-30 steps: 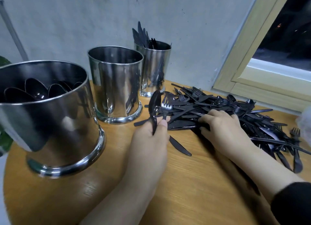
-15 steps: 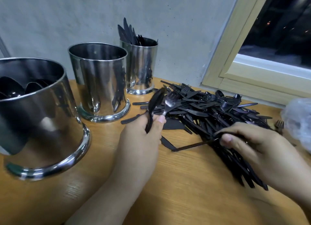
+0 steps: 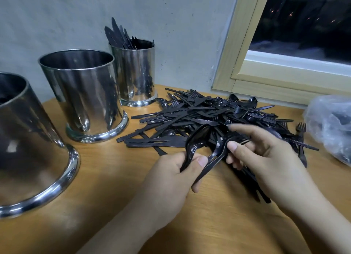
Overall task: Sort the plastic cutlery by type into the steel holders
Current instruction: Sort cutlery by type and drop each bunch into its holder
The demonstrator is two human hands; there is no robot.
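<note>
A heap of black plastic cutlery (image 3: 212,113) lies on the wooden table. My left hand (image 3: 171,177) grips a black spoon (image 3: 197,139) and a black fork (image 3: 216,155) by their handles. My right hand (image 3: 266,158) pinches the fork's head end and also holds several more pieces under its palm. Three steel holders stand at the left: the near one (image 3: 28,139), the middle one (image 3: 85,94), and the far one (image 3: 136,71) with black knives (image 3: 117,35) standing in it.
A crumpled clear plastic bag (image 3: 330,126) lies at the table's right edge. A grey wall runs behind the holders, and a wooden window frame (image 3: 266,79) sits at the back right. Bare wood shows in front of my hands.
My right hand came back from the pile toward my left hand and now pinches the fork held there. The view shifted, so the holders sit further left.
</note>
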